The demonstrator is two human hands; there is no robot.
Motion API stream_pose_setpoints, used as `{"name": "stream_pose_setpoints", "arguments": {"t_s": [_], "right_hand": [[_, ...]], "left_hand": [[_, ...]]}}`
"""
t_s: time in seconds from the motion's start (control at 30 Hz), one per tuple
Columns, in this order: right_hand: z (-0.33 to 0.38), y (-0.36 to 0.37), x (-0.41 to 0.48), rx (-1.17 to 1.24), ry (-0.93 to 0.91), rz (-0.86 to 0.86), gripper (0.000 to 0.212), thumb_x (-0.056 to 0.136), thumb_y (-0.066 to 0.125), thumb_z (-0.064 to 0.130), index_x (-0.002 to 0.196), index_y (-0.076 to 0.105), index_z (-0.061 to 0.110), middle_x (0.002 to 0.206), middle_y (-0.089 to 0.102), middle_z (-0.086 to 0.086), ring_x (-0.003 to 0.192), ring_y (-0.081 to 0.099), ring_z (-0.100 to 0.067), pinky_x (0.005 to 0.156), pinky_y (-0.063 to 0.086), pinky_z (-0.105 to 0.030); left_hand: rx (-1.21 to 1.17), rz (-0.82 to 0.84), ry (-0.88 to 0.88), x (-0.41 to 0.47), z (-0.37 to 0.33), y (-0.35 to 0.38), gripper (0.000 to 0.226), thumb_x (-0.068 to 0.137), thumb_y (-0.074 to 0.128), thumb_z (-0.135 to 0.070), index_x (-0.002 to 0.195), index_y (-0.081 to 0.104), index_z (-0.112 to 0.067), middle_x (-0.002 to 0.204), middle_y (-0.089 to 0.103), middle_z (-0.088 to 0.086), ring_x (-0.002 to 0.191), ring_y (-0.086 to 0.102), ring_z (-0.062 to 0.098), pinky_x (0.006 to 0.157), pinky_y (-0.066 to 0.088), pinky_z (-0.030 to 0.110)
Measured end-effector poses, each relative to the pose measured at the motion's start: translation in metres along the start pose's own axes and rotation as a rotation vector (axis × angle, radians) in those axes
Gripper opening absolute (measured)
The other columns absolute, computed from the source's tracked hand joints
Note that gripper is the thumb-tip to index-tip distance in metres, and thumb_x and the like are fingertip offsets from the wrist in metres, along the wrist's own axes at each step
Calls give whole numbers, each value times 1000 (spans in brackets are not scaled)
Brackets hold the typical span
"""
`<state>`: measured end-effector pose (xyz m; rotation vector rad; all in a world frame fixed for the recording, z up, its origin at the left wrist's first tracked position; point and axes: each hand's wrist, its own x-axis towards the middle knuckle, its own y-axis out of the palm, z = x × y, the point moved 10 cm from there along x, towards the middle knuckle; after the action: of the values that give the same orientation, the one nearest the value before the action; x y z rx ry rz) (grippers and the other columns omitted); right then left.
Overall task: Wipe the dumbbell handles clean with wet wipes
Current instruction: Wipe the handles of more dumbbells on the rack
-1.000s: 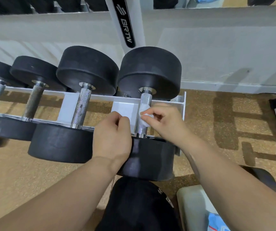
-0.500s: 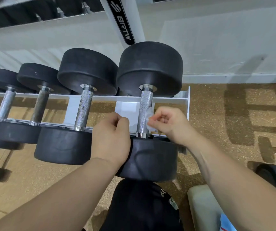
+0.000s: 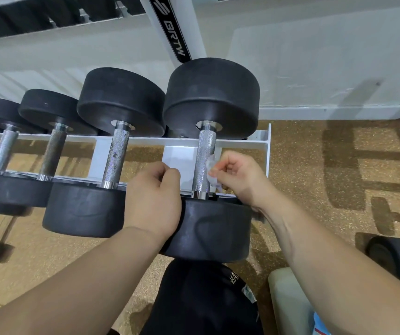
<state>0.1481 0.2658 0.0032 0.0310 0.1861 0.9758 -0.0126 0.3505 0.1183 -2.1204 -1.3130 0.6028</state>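
Observation:
Several black dumbbells lie across a white rack (image 3: pixel 265 143). The rightmost dumbbell (image 3: pixel 212 97) has a knurled silver handle (image 3: pixel 203 160). My right hand (image 3: pixel 238 176) pinches a small crumpled white wet wipe (image 3: pixel 212 172) against the right side of that handle, near its lower end. My left hand (image 3: pixel 154 199) rests with curled fingers on the near black head (image 3: pixel 214 230) of the same dumbbell, just left of the handle. What its fingertips hold is hidden. The neighbouring handle (image 3: pixel 116 158) to the left looks spotted.
A white upright post (image 3: pixel 172 27) marked BRTW rises behind the rack. A black cap (image 3: pixel 201 298) sits on my lap below. A pale bench edge (image 3: pixel 288 298) and a black wheel (image 3: pixel 397 257) are at the lower right. Speckled brown floor lies to the right.
My right hand with the wipe has slid from the front of the handle to its right side and slightly down. The camera view has shifted right. My left hand stays put.

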Motion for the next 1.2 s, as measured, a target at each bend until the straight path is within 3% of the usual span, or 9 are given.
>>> {"name": "stream_pose_setpoints", "arguments": {"t_s": [0.17, 0.4, 0.5, 0.6, 0.73, 0.83, 0.9, 1.03, 1.2], "right_hand": [[29, -18, 23, 124, -117, -292, 24, 92, 64, 0, 76, 57, 16, 60, 57, 13, 54, 46, -7, 53, 40, -19], [22, 3, -1, -160, -85, -2, 29, 79, 82, 7, 66, 68, 29, 61, 56, 4, 57, 45, -15, 55, 38, -25], [56, -9, 18, -323, -234, -197, 19, 80, 80, 13, 73, 72, 28, 60, 58, 17, 57, 48, -3, 60, 43, -22], [76, -9, 24, -433, -336, -320, 5, 82, 78, 15, 85, 78, 19, 72, 63, 17, 66, 54, 1, 67, 39, -11], [64, 11, 0, -570, -281, -81, 9, 81, 81, 13, 89, 80, 14, 70, 64, 14, 64, 55, 3, 62, 37, -8], [73, 26, -7, -785, -373, 49, 10, 81, 81, 19, 92, 81, 18, 74, 70, 5, 68, 56, -4, 64, 39, -13], [88, 21, 6, -851, -435, -42, 12, 84, 78, 20, 95, 81, 17, 74, 68, 4, 70, 55, -4, 68, 41, -17], [94, 2, 20, -809, -365, -264, 16, 89, 73, 20, 103, 79, 18, 79, 63, 6, 74, 55, -4, 73, 41, -15], [82, 35, -5, -923, -398, 101, 15, 88, 75, 16, 103, 79, 16, 78, 63, 7, 75, 55, -2, 71, 37, -6]], "left_hand": [[3, -1, 14, -1, -1, 0, 25, 87, 51, -20, 77, 56, 3, 81, 56, 23, 86, 50, 39, 77, 45, 53], [19, -6, 67, 2, -5, -2, 26, 91, 52, -14, 74, 55, 5, 77, 57, 21, 81, 50, 36, 75, 43, 50], [4, 7, 76, 2, -4, -1, 27, 91, 50, -16, 73, 55, 2, 73, 57, 16, 80, 51, 33, 75, 43, 47], [-25, 12, 98, 1, -6, 0, 31, 83, 43, -26, 71, 52, 2, 72, 55, 16, 79, 50, 33, 74, 44, 50], [-36, 25, 108, 1, -6, 0, 36, 80, 36, -32, 73, 54, -1, 71, 57, 10, 77, 51, 30, 72, 42, 44], [-59, 50, 100, 0, -6, 1, 31, 80, 36, -33, 67, 50, -8, 65, 51, 3, 70, 46, 25, 62, 34, 40], [-58, 50, 78, 0, -5, 0, 28, 82, 37, -33, 66, 47, -13, 64, 50, 0, 68, 45, 24, 60, 32, 37], [-77, 37, 60, 0, 0, -2, 27, 95, 46, -20, 69, 48, -13, 69, 53, 1, 68, 46, 20, 59, 35, 36], [-128, 50, 53, -1, 1, -2, 27, 94, 44, -26, 69, 47, -14, 72, 53, 3, 74, 47, 25, 63, 32, 37]]}}
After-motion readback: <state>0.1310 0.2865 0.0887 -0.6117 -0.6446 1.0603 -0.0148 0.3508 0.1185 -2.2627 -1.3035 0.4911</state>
